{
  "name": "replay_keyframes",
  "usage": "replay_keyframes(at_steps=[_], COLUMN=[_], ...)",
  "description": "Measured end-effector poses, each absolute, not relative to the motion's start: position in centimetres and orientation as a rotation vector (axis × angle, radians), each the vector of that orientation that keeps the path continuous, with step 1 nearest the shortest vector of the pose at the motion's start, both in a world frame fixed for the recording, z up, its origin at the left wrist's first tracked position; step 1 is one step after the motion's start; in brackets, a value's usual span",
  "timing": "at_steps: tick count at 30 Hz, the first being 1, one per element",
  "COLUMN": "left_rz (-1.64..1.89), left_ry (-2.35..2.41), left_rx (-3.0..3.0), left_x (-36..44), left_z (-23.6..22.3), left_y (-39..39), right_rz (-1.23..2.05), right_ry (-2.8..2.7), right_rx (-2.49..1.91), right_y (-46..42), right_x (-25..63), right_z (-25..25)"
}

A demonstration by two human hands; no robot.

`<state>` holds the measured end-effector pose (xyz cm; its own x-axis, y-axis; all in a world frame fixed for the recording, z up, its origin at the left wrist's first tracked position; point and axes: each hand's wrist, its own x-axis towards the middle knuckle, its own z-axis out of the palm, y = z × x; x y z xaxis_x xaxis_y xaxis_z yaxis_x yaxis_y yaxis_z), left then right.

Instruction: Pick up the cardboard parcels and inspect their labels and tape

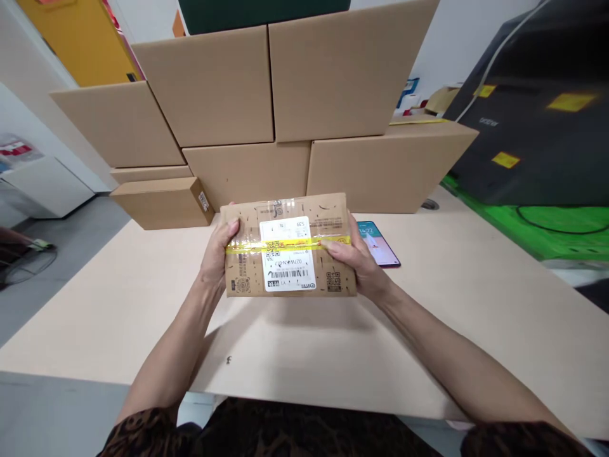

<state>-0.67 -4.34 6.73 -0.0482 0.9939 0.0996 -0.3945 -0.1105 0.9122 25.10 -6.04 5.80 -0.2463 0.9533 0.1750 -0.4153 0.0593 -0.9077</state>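
Between both hands I hold a brown cardboard box above the table. Yellow tape runs across its middle, partly over a white shipping label with barcodes, whose print appears upside down. My left hand grips the left end, thumb on the front face and the other fingers mostly hidden behind. At the right end my right hand grips the box, its thumb lying along the yellow tape. Behind the right hand a smartphone with a lit screen lies on the table, partly covered by that hand.
Large plain cardboard boxes are stacked along the table's back edge, with a dark green item on top. A smaller carton stands at the back left. On the right are a black-covered object and a green surface. The pale table spreads below.
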Motion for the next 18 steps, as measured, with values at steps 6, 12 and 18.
replay_keyframes(at_steps=[6,12,18], left_rz=[1.530,1.498,1.437], left_ry=[0.844,0.761,0.780], left_rx=[1.161,1.541,1.980], left_x=[0.5,0.9,0.7], left_z=[6.0,5.8,5.7], left_y=[-4.8,-5.7,-5.9], right_rz=[1.407,1.517,1.639], right_ry=[-0.987,-0.823,-0.840], right_rx=[-0.716,-0.856,-0.928], right_y=[-5.6,-3.2,-1.8], right_x=[25.0,26.3,27.9], right_z=[5.8,5.1,5.1])
